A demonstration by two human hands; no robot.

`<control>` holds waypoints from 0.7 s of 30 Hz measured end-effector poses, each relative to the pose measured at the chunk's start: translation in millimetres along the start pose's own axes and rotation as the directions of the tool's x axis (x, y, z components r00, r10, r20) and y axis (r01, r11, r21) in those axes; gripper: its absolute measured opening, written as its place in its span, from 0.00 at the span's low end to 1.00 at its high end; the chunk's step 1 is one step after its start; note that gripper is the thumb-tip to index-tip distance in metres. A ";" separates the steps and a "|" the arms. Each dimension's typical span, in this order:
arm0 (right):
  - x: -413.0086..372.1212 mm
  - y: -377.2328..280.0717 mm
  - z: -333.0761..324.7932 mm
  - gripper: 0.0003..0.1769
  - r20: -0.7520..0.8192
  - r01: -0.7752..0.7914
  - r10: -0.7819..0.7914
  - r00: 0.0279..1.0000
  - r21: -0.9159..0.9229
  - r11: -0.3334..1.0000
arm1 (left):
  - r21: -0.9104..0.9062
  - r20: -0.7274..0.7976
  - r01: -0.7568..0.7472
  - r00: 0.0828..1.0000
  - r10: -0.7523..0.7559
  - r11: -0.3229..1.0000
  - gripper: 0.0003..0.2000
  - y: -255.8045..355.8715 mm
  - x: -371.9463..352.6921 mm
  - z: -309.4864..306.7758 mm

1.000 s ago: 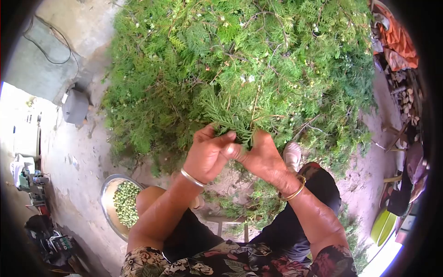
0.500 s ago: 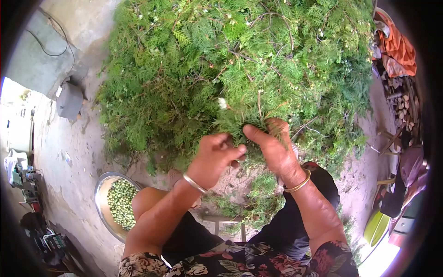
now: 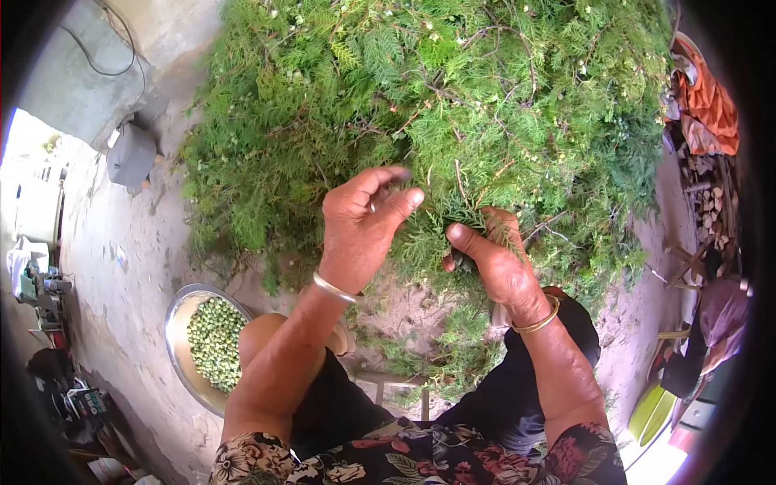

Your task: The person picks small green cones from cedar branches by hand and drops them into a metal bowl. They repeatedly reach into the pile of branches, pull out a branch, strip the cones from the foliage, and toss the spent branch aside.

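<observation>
A small leafy evergreen sprig point(image 3: 444, 218) is pinched in my right hand point(image 3: 499, 263), between thumb and fingers. My left hand point(image 3: 364, 222) is raised just left of the sprig, its thumb and fingers curled towards each other with a gap between the tips; I make out nothing in it. Beyond both hands spreads a large heap of green branches point(image 3: 339, 105) dotted with pale little cones. A metal bowl point(image 3: 179, 356) holding many small green cones point(image 3: 217, 343) stands on the floor at the lower left.
Loose sprigs point(image 3: 465, 331) lie on the ground between my knees, near a wooden stool point(image 3: 392, 378). Chopped wood point(image 3: 711, 214), an orange cloth point(image 3: 707, 109) and a green basin point(image 3: 651, 414) are at the right. A grey object point(image 3: 131, 156) stands by the left wall.
My left hand has moved up and away from the sprig, and its fingers have parted. The right hand still holds the sprig, slightly further right. The whole view has shifted a little.
</observation>
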State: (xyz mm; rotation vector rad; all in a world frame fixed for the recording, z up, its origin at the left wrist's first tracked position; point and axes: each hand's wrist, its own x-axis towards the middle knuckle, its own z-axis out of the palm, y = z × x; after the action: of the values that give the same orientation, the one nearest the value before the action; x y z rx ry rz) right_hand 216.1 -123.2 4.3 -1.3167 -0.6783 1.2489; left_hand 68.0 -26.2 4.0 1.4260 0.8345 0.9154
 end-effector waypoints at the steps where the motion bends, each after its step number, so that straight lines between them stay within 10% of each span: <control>1: 0.0 1.2 0.1 0.06 0.007 0.016 -0.016 1.000 -0.006 1.000 | 0.040 0.005 0.030 1.000 -0.030 0.999 0.13 -1.5 -0.4 -0.5; 14: -7.3 0.9 -6.0 0.07 0.050 0.010 -0.009 0.999 -0.023 1.000 | -0.471 0.105 0.339 0.938 -0.329 0.815 0.07 -6.1 13.8 -17.5; 21: -2.1 1.0 -30.7 0.19 -0.090 -0.018 0.061 0.994 0.416 0.909 | -0.682 0.313 0.365 0.929 -0.198 0.634 0.15 -9.7 32.5 -70.2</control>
State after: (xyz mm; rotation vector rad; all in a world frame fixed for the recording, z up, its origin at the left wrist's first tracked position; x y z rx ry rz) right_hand 243.6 -135.4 -2.5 -1.0329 -0.2902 1.2658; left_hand 19.2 34.1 -3.4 0.6287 0.4176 0.7094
